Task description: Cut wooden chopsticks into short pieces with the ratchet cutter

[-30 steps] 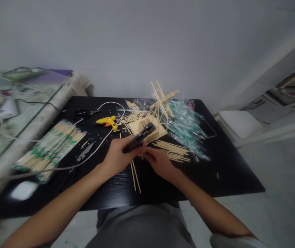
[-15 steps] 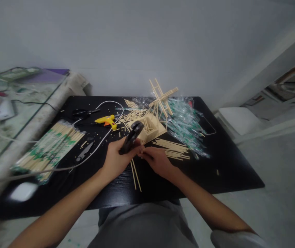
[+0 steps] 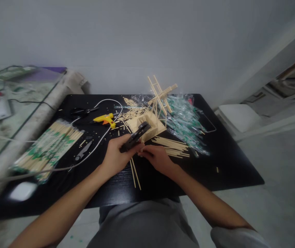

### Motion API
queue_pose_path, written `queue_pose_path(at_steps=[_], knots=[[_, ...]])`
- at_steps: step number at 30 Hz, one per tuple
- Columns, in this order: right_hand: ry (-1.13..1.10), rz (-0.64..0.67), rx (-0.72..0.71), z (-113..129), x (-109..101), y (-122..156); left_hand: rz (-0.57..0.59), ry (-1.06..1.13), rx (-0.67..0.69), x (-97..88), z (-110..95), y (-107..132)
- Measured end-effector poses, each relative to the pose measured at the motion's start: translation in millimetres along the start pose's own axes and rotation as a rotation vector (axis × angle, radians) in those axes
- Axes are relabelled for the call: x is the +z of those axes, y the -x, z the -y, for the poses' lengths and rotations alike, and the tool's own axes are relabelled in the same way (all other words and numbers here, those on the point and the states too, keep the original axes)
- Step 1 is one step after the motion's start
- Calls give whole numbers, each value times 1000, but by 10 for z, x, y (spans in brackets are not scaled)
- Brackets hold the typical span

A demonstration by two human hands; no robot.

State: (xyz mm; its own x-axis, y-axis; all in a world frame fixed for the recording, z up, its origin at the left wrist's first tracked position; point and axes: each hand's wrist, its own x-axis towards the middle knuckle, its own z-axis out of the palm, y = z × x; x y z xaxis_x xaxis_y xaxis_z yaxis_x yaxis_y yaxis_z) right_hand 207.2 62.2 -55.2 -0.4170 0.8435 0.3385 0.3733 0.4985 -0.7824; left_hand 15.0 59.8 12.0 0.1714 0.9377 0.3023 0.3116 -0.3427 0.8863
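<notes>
My left hand [image 3: 117, 153] is closed around a black hand tool [image 3: 134, 137], whose exact kind I cannot make out. The tool points up and to the right. My right hand [image 3: 158, 158] pinches beside the left fingertips; whatever lies between its fingers is too small and blurred to name. Just beyond both hands stands a pale wooden model [image 3: 151, 125], a box on a flat base with a windmill-like frame of sticks [image 3: 160, 94] rising behind. Two long thin sticks [image 3: 135, 175] lie beneath my left hand.
A yellow glue gun [image 3: 105, 119] with a white cord lies left of the model, near scissors [image 3: 84, 151] and bundled sticks [image 3: 51, 148]. Loose sticks [image 3: 172, 146] and plastic wrappers [image 3: 186, 120] lie to the right. Short cut pieces [image 3: 137, 113] are piled behind. A white case [image 3: 23, 191] sits front left.
The black tool in my left hand has tipped over to the right, lower than before. My hands stay close together, and the whole view has shifted slightly.
</notes>
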Motion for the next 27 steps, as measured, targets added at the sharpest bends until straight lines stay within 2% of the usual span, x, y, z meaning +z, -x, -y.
queue_pose_path(at_steps=[6,15,21,27], knots=[[11,62,33,-17,-14,7,-9,-7,6,22,-16,-5],[44,41,-6,-32,-3,31,67,-61,66,-23,5,-9],[56,48,-40,-39,6,32,72,-79,60,-31,8,4],[47,50,0,5,-17,20,84,-81,69,-32,6,8]])
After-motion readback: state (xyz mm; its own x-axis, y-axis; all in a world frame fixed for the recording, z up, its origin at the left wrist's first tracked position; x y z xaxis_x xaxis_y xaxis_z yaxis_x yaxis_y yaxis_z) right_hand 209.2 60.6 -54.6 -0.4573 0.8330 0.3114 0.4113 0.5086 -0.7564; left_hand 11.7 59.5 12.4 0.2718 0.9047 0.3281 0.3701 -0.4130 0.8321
